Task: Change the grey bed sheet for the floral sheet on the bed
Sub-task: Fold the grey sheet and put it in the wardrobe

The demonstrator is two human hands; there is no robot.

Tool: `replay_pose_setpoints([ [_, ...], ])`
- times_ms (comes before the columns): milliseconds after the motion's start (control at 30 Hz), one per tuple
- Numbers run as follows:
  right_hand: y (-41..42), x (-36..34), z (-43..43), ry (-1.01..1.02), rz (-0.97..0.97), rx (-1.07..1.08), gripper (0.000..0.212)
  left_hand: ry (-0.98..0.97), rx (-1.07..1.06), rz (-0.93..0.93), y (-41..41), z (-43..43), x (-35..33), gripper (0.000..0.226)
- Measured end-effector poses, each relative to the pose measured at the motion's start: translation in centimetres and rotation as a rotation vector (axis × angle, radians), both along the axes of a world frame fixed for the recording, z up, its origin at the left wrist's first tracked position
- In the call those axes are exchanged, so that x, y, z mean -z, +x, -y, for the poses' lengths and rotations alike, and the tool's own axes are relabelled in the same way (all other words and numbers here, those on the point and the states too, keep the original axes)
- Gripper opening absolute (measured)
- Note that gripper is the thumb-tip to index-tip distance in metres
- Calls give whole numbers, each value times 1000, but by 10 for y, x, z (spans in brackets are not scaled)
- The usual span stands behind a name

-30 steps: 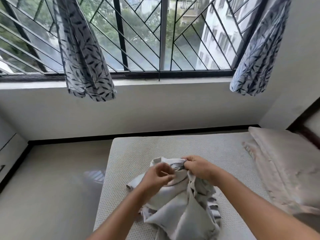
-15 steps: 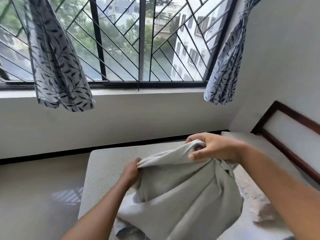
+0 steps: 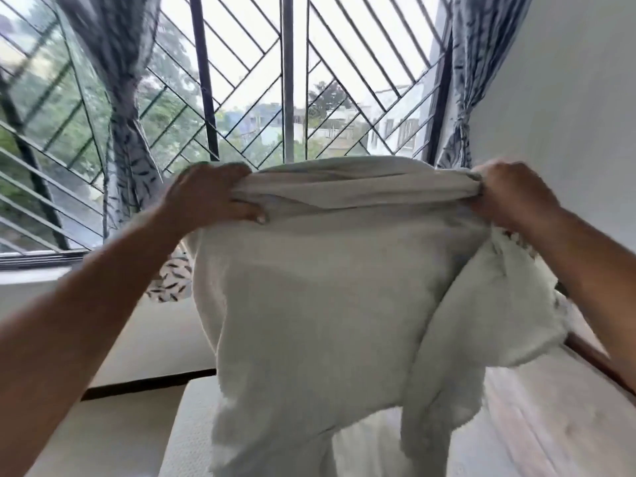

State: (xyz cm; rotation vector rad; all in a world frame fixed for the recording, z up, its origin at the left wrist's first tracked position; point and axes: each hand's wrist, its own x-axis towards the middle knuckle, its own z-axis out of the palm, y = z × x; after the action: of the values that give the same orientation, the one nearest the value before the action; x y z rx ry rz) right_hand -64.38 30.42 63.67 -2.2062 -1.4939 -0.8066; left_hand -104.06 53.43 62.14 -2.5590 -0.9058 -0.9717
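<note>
A pale sheet (image 3: 320, 304) hangs spread in the air in front of me, its plain off-white underside facing me. My left hand (image 3: 210, 197) grips its bunched top edge on the left. My right hand (image 3: 509, 197) grips the top edge on the right. The cloth drapes down in folds to the bare white mattress (image 3: 192, 425) below. The sheet hides most of the bed and any printed side it has.
A barred window (image 3: 289, 98) fills the wall ahead, with leaf-print curtains (image 3: 127, 132) tied at each side. A white wall (image 3: 568, 98) rises on the right above a dark wooden headboard edge (image 3: 599, 363). A pinkish pillow (image 3: 550, 425) lies at lower right.
Both hands have lifted the sheet from the mattress up to chest height and pulled apart, stretching its top edge wide. My view has tilted upward toward the window.
</note>
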Motion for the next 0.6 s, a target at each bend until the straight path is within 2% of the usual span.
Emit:
replay_pose_setpoints([
  [33, 8, 2, -3, -161, -39, 77, 25, 45, -28, -134, 0, -1, -3, 83],
  [67, 14, 5, -3, -238, -65, 131, 19, 62, -54, -234, 1, -1, -1, 84],
  [100, 18, 8, -3, -213, -70, 129, 13, 76, -76, -265, 1, -6, 3, 80],
  [167, 26, 18, -2, -1, -38, 43, 8, 66, -110, -159, -1, -11, 10, 54],
  [233, 28, 25, -2, 152, -34, -42, 15, 11, -123, 16, 0, -13, 14, 23],
  [300, 32, 28, -5, 105, -149, -112, 21, -101, -154, 115, 4, -10, 17, 9],
  [400, 37, 37, -8, -144, -343, -129, 14, -284, -183, 157, 3, -10, 35, 8],
  [500, 42, 54, -9, -203, -391, -152, 19, -378, -159, 143, 1, -13, 59, 5],
  [600, 46, 71, -12, -238, -412, -132, 24, -439, -153, 104, 0, -12, 71, 28],
])
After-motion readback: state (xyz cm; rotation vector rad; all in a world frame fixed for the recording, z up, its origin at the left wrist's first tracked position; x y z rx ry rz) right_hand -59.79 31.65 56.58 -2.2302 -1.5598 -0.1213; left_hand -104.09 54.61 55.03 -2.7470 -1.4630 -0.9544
